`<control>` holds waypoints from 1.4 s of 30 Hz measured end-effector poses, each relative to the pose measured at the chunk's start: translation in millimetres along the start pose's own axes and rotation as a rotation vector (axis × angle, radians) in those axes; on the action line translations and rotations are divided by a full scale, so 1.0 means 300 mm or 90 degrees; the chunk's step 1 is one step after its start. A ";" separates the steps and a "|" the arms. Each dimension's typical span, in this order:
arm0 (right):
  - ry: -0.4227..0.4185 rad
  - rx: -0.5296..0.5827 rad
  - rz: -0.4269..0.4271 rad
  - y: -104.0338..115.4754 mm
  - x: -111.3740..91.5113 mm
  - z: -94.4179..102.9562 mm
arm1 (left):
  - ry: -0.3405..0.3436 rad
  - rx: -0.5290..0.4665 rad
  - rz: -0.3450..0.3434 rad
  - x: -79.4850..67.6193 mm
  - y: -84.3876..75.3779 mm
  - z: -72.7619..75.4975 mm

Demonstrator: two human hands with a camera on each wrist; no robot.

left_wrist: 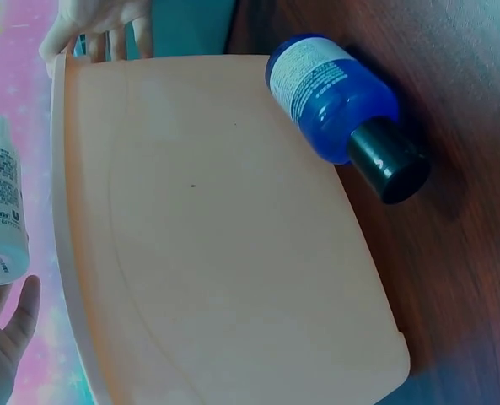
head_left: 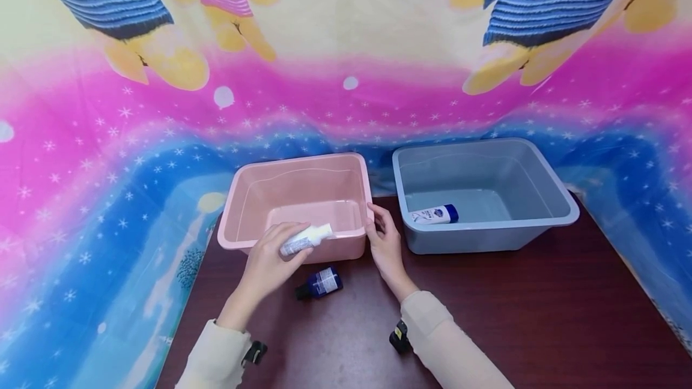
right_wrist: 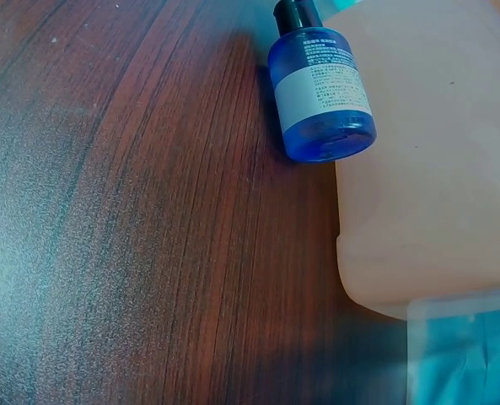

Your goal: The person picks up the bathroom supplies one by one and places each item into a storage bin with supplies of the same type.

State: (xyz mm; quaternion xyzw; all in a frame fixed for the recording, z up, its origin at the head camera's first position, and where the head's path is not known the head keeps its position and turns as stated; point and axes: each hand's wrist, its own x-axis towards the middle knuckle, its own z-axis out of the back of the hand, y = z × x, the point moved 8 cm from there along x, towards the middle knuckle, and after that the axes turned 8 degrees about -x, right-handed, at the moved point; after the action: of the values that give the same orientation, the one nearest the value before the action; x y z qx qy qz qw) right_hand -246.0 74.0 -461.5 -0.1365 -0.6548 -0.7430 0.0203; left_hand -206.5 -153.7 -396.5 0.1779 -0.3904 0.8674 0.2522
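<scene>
My left hand [head_left: 270, 257] grips a small white bottle [head_left: 307, 239], held tilted above the front rim of a pink basin [head_left: 294, 164]. In the left wrist view the bottle [left_wrist: 1, 211] has printed text and a pale cap. With its thumb and fingers, my right hand [head_left: 386, 245] holds the basin's right rim near the front corner. A blue bottle [head_left: 326, 281] with a black cap and white label lies on the table just in front of the pink basin; the right wrist view shows this blue bottle [right_wrist: 321, 93] close up.
To the right stands a blue-grey basin [head_left: 486, 236]. Inside it lies a white bottle [head_left: 430, 215] with a dark blue cap, near the front left. Both basins rest on a dark wooden table [head_left: 540, 317]. A patterned cloth [head_left: 335, 47] hangs behind and at the sides.
</scene>
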 end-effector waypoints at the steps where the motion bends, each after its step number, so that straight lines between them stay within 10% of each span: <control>1: -0.001 -0.002 0.001 0.000 0.000 0.001 | 0.001 -0.001 0.002 0.005 0.004 -0.001; 30: -0.010 -0.003 0.007 0.007 -0.001 0.000 | 0.016 -0.078 0.099 0.157 0.176 0.027; 42: -0.014 0.009 0.020 0.010 -0.006 -0.004 | 0.113 -0.074 0.106 0.225 0.203 0.003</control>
State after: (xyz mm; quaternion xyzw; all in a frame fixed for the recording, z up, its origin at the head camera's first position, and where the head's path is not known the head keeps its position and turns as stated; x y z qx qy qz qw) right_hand -243.9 72.2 -459.0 -0.1546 -0.6582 -0.7363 0.0260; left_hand -296.3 -168.8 -397.7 0.0528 -0.4297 0.8734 0.2230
